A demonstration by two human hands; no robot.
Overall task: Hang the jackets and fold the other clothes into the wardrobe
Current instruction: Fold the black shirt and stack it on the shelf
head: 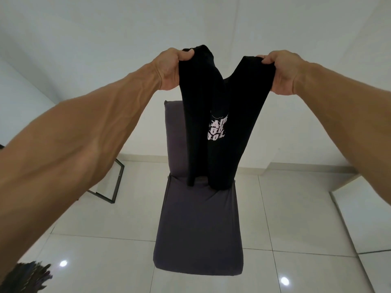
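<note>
I hold a black garment (pixel 220 115) up in the middle of the frame, both arms stretched out ahead of me. My left hand (pixel 172 69), upper left of centre, has its fingers (pixel 186 55) closed tight on one top corner of the cloth; my right hand (pixel 282 72), upper right of centre, has its fingers (pixel 267 59) pinched shut on the other top corner. Between the two grips the top edge dips into a deep V, and the cloth hangs down in long folds with a pale printed design (pixel 216 130) showing near the middle. Its lower ends hang in front of a dark grey chair (pixel 198 225) in the centre and lower part of the frame; I cannot tell whether they touch the seat. Glossy white floor tiles (pixel 296 218) spread around the chair, and a black metal frame (pixel 115 182) stands at mid left. A blurred heap of dark fabric (pixel 31 275) sits in the bottom left corner.
</note>
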